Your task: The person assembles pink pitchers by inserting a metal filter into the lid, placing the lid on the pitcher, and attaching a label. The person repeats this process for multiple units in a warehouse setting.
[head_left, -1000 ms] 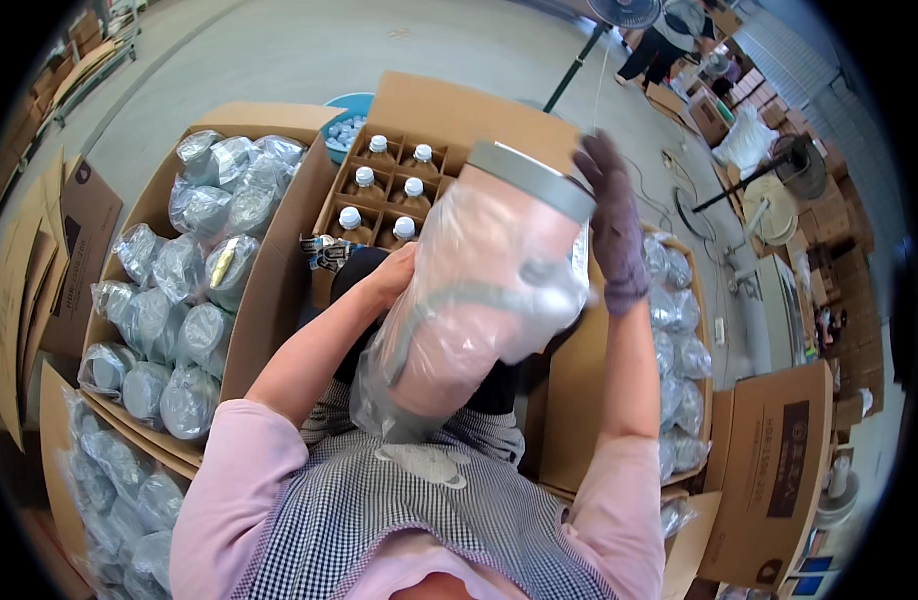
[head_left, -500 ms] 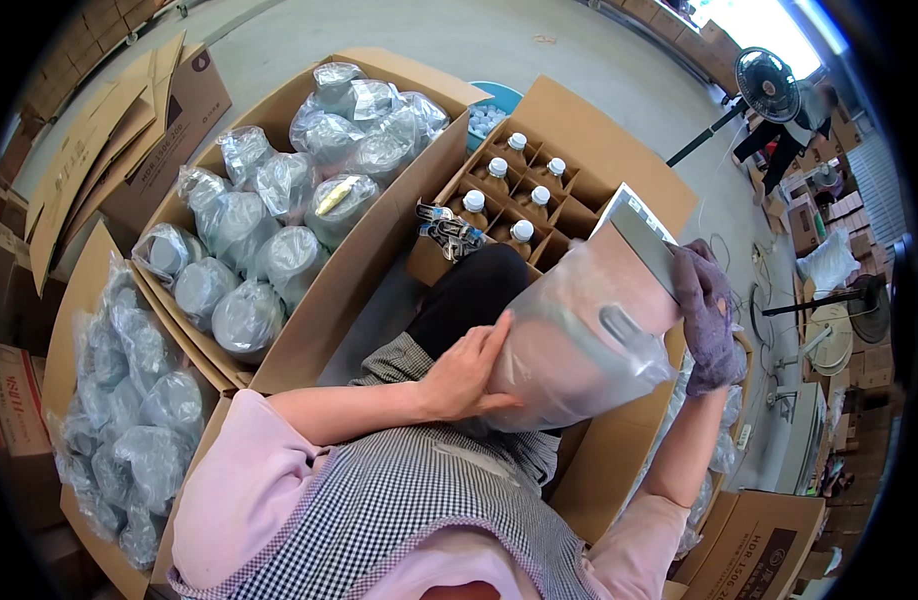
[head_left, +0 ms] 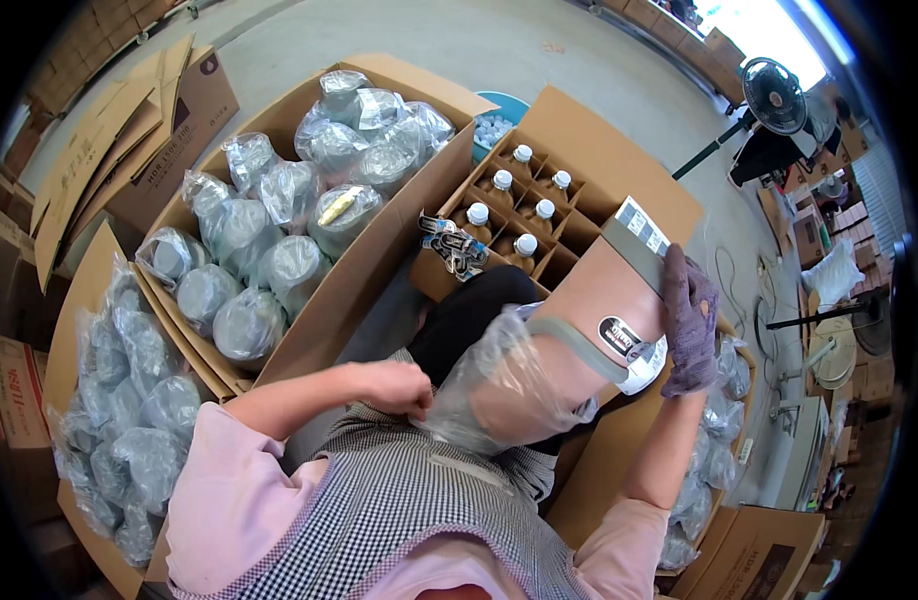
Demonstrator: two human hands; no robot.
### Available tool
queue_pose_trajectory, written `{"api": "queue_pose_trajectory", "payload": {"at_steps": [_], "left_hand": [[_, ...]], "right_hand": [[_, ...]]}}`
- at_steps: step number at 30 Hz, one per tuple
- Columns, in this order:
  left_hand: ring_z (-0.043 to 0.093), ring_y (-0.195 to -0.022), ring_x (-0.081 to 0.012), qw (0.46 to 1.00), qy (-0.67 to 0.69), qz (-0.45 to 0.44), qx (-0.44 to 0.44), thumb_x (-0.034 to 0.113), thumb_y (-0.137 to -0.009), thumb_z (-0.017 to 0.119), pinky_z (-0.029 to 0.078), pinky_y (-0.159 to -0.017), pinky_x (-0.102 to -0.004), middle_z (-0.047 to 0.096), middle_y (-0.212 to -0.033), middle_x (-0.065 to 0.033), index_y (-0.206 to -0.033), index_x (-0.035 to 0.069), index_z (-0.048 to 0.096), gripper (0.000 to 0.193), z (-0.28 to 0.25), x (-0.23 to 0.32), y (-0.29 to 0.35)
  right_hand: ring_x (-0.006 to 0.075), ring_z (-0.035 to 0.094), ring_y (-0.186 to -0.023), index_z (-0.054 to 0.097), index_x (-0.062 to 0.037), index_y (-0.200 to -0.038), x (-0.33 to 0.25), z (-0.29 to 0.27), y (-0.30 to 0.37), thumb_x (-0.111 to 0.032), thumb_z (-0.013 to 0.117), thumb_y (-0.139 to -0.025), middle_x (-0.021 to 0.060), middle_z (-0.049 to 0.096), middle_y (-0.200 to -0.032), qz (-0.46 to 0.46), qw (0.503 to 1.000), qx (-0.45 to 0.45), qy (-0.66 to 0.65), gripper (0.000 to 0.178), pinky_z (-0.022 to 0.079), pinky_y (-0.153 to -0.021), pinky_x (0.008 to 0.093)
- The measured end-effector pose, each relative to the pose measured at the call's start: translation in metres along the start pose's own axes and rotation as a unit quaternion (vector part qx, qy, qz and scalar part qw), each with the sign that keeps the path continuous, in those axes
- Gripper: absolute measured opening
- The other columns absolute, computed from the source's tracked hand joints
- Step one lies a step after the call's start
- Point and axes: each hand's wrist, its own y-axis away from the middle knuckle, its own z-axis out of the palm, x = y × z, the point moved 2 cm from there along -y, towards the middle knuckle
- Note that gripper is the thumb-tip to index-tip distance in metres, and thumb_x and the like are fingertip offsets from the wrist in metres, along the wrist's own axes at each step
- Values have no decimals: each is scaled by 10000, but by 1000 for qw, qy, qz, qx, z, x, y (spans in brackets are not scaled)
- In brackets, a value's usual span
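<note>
A wide pinkish cylinder-shaped container with grey bands and a dark oval label lies tilted above my lap. My gloved right hand grips it along its far right side, by the broad grey end band. A clear plastic bag is bunched around the container's near end, leaving its upper part bare. My bare left hand is closed on the bag's loose edge, left of the container. A white rounded part shows beside the label; I cannot tell what it belongs to.
Ahead, a divided carton holds several white-capped brown bottles. A metal clip-like bundle hangs at its left corner. To the left, large cartons hold bagged clear containers. Flattened cardboard, a blue tub and a fan stand farther off.
The bag has slid off the container's upper part toward me, baring the dark label. My left hand has gone from resting flat on it to closed, farther left. My right hand keeps its grip.
</note>
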Motion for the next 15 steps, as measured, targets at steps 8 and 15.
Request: {"api": "queue_pose_trajectory", "payload": {"at_steps": [8,15], "left_hand": [[606,-882,-113,772,295,139,546,85,-982,556,505,-801,-255,617,-1012,-53,-1153,-20,595,204,-86,42,-60],[627,-1050,-216,835,361,167,381,184,-1000,529,491,-918,-320,616,-1161,-137,-1292,-7,540,349,-70,49,-110]], "right_hand": [[180,607,-793,677,83,-920,6,10,0,-298,479,-1008,142,694,-847,76,982,89,-145,438,473,-768,327],[236,629,-798,664,56,-810,42,5,11,-244,414,-1006,148,708,-861,-10,956,97,-277,437,482,-879,379]]}}
